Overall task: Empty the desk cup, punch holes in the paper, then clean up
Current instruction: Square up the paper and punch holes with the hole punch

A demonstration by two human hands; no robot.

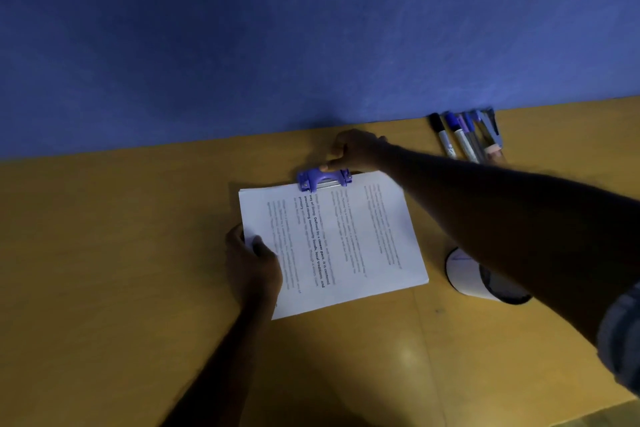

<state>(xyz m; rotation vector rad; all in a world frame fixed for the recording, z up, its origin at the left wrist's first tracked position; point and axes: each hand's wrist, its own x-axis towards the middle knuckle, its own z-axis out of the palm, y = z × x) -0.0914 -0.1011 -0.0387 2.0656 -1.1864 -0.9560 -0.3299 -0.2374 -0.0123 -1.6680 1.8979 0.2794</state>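
Nearest to me, the left forearm comes up from the lower edge over the yellow-brown tabletop [121,253]. The left grip [252,263] grasps the near-left edge of the paper stack [346,239], with its thumb lying on top of the top sheet and its fingers curled round the edge. The stack lies flat on the tabletop, turned at a slant, and its printed lines run sideways from where the person stands.

To the right of the stack, a short way apart from it, the desk cup [467,274] lies on its side. It is white outside and dark at the mouth, which faces to the right. The right forearm crosses above the cup and hides part of it. A bit of grey sleeve [620,333] shows at the right edge.

Farther off, the purple hole punch [323,178] sits on the far edge of the stack, with the paper pushed into its slot. The right grip [360,152] is closed on the punch from behind, its thumb on the top of the punch and its fingers curled at the far side.

Beyond that, to the right, a row of markers and pens [465,137] lies on the tabletop against the foot of the blue wall [277,28]. The light is dim, so I cannot make out the smaller items among them.
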